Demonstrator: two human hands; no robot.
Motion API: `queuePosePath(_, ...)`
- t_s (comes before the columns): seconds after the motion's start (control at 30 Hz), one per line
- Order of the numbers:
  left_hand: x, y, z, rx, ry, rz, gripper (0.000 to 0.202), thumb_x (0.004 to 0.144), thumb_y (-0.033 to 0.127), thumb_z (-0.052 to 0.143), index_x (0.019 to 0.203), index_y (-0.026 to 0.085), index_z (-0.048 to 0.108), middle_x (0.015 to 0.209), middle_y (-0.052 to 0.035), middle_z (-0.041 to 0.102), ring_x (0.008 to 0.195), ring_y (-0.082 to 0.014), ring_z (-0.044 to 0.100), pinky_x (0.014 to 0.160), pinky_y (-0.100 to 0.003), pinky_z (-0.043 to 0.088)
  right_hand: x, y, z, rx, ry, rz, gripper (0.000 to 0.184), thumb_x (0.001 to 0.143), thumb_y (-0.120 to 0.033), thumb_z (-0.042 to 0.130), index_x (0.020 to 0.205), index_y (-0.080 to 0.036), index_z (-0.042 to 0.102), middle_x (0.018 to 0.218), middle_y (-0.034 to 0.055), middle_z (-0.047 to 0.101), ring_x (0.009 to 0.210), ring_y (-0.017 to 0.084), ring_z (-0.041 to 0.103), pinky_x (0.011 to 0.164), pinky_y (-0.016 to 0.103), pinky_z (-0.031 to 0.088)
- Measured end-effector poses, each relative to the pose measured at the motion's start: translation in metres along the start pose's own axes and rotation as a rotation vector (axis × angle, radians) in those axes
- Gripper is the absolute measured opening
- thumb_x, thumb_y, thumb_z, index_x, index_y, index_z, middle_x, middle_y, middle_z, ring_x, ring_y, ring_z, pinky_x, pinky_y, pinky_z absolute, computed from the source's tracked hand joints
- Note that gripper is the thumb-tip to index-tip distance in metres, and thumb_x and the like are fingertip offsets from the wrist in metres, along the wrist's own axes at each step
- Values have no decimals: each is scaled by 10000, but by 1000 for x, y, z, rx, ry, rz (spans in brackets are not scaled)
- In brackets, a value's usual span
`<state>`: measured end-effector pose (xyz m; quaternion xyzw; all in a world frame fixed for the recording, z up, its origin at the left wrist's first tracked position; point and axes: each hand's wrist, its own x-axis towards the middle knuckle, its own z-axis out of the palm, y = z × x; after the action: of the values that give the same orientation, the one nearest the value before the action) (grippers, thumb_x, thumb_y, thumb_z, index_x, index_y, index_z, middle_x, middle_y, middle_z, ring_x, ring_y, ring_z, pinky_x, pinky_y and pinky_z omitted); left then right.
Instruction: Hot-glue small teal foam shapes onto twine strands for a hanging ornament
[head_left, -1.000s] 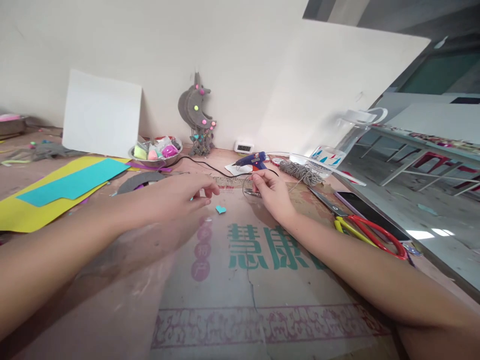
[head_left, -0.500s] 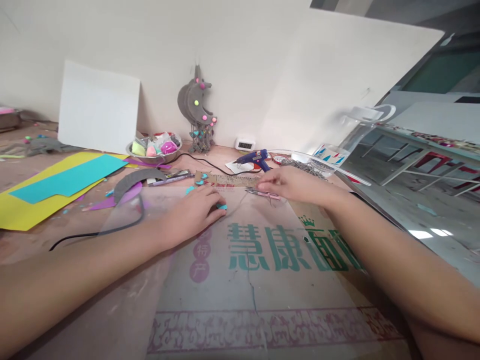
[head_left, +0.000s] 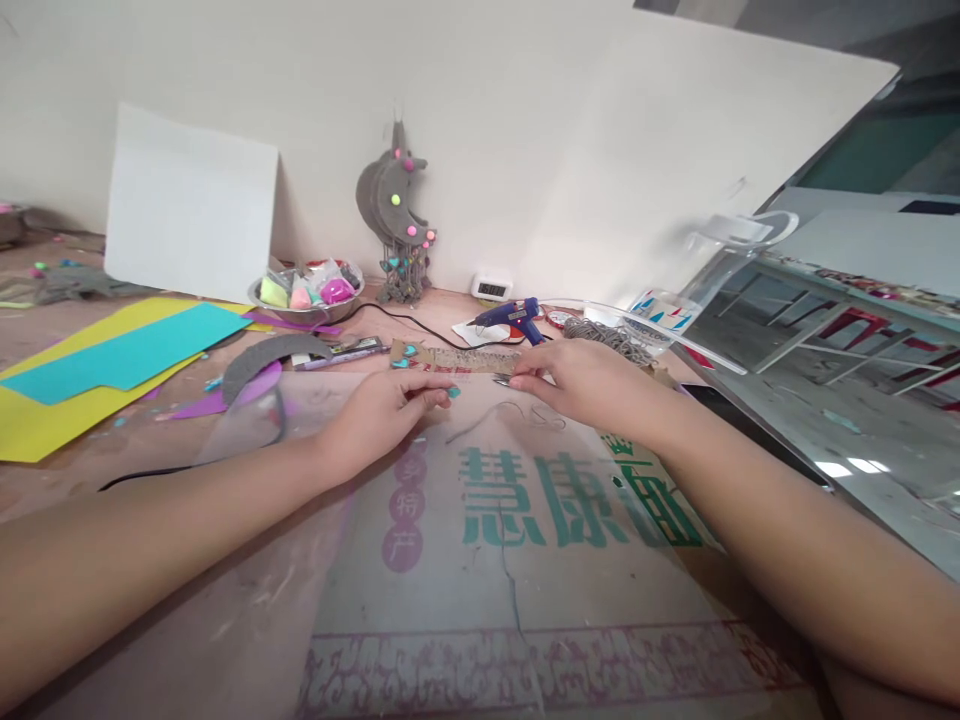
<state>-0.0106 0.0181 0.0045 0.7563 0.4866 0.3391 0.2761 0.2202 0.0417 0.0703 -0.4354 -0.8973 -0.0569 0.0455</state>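
Note:
My left hand (head_left: 386,415) is over the clear plastic sheet (head_left: 300,560), its thumb and forefinger closed on a small teal piece (head_left: 454,393). To the right, my right hand (head_left: 566,375) has its fingers closed around what look like small scissors (head_left: 502,380). Only their metal tips show, and the handles are hidden under the hand. A thin grey thread (head_left: 551,418) lies curled on the sheet below my right hand. Small teal hearts (head_left: 405,352) rest on a strip of cardboard (head_left: 465,362) beyond my left hand.
A blue glue gun (head_left: 510,315) lies behind my right hand. At the back stand a bowl of colourful clay (head_left: 307,310), a small clock (head_left: 491,288) and a clear jug (head_left: 675,285). Grey cord (head_left: 611,340) lies nearby. Yellow and blue sheets (head_left: 135,350) cover the left.
My right hand has moved slightly left and closed over the scissors. My left hand has lifted the teal piece a little and brought it to the fingertips. The thread now lies curled.

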Motion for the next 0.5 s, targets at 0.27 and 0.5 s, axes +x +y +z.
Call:
queuePosePath(0.27, 3, -3, -2, 110, -9, 113, 338, 899, 342, 388, 701, 169, 600, 694, 4, 617, 684, -140, 548, 611, -250, 383, 2, 2, 14, 123, 69, -2, 228, 880, -353, 475, 873, -216, 658, 771, 20, 656, 708, 165, 565, 656, 279, 369)
queuePosePath(0.5, 6, -8, 2, 327, -38, 224, 365, 882, 265, 383, 535, 166, 436, 575, 5, 514, 626, -143, 464, 606, -281, 314, 4, -11, 42, 229, -3, -131, 118, 832, -238, 559, 900, -206, 649, 937, 54, 610, 851, 179, 561, 741, 295, 411)
